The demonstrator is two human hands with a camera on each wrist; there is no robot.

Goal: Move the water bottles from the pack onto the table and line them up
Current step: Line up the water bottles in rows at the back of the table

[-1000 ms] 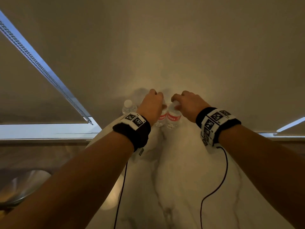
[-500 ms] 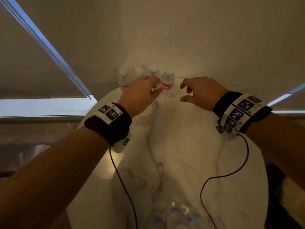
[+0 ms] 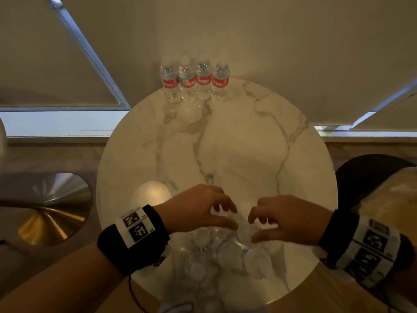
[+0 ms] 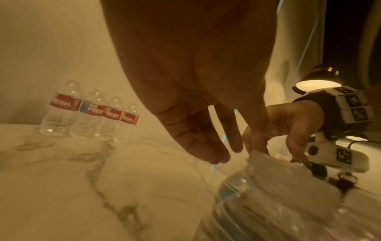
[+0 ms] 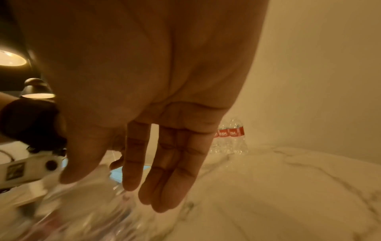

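Observation:
Several clear water bottles with red labels (image 3: 195,81) stand side by side in a row at the far edge of the round marble table (image 3: 248,143); the row also shows in the wrist views (image 4: 90,112) (image 5: 230,138). The plastic-wrapped pack of bottles (image 3: 216,256) sits at the near edge. My left hand (image 3: 228,216) and right hand (image 3: 253,229) hover close together just over the pack's far end. In the wrist views the left hand's fingers (image 4: 214,153) and the right hand's fingers (image 5: 164,187) are straight and hold nothing. The pack (image 4: 278,195) is blurred there.
A brass round base (image 3: 45,208) stands on the floor to the left. A dark chair with a beige cushion (image 3: 372,188) is at the right. Window blinds hang behind the table. Lit lamps (image 4: 317,83) show in the wrist view. Bare marble lies between row and pack.
Both hands let go of the bottles at the far row and drew back to the pack at the near edge. The head view tilted down.

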